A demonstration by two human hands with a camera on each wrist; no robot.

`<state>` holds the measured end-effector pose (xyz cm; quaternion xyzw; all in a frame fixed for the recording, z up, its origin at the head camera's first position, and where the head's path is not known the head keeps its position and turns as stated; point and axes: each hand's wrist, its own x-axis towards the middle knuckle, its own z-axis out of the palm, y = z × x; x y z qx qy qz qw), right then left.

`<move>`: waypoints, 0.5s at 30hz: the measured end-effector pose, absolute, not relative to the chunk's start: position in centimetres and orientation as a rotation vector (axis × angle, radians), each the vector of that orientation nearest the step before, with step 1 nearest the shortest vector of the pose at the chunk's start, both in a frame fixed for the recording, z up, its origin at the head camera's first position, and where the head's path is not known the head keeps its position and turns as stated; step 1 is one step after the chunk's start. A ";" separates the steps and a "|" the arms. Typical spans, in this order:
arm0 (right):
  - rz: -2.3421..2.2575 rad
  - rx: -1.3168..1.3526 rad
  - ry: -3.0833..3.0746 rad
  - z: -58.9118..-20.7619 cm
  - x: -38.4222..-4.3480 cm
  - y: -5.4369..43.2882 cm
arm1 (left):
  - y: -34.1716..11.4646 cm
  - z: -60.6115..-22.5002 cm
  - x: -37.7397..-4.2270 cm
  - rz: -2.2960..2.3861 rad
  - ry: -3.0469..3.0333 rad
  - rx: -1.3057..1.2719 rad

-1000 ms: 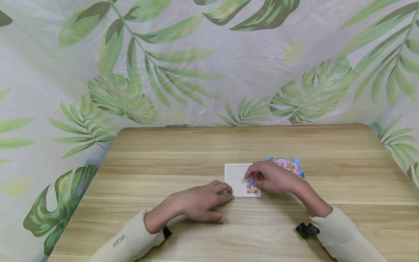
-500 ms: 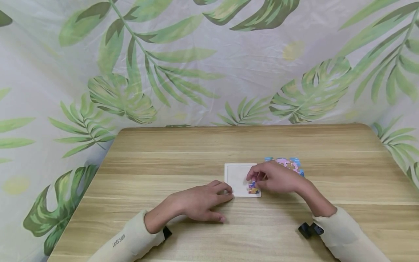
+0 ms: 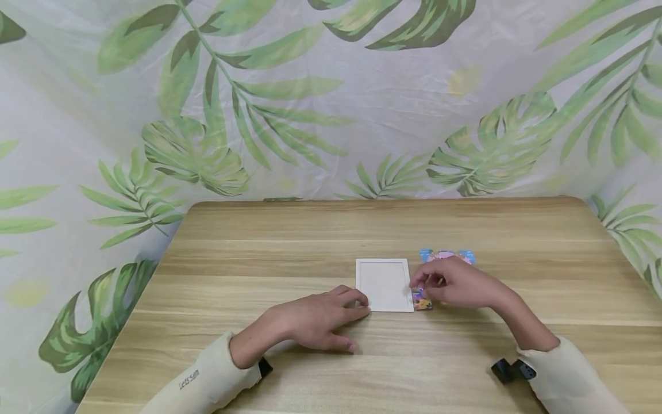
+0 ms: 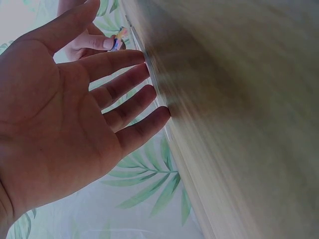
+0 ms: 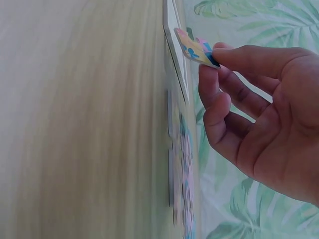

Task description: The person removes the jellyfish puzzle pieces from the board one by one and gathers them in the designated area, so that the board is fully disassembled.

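Observation:
My right hand (image 3: 460, 283) pinches a small colourful jigsaw piece (image 5: 195, 50) between thumb and fingers, held up off the table in the right wrist view. In the head view this piece shows just beyond the right edge of a white framed puzzle board (image 3: 384, 284). At the board's lower left corner, my left hand (image 3: 320, 319) touches the edge with its fingertips, its fingers spread and holding nothing. Behind the right hand lies a group of joined puzzle pieces (image 3: 426, 255) in blue and pink, partly hidden by that hand.
A wooden table (image 3: 258, 247) carries everything. A leaf-patterned cloth (image 3: 289, 115) hangs behind its back edge. Black wrist cameras (image 3: 512, 371) sit at the sleeve cuffs.
The right hand has moved right, carrying the jigsaw piece from the board's lower right area to beyond its right edge. The left hand has stayed in place.

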<state>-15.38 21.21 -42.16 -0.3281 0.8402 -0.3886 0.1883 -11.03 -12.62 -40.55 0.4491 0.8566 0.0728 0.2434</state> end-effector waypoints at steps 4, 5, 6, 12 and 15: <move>-1.113 -0.866 2.355 -42.1 -15.0 22.7 | -12.6 -40.5 -11.0 0.196 2.337 1.221; -1.113 -0.859 2.359 -42.1 -14.9 23.1 | -12.5 -40.5 -11.0 0.194 2.337 1.220; -1.115 -0.853 2.365 -42.1 -14.8 23.5 | -12.5 -40.5 -11.0 0.193 2.336 1.218; -1.115 -0.810 2.406 -41.9 -14.4 26.0 | -12.6 -40.5 -11.0 0.188 2.338 1.226; -1.108 -0.801 2.433 -41.8 -14.2 27.0 | -12.6 -40.5 -11.0 0.188 2.339 1.224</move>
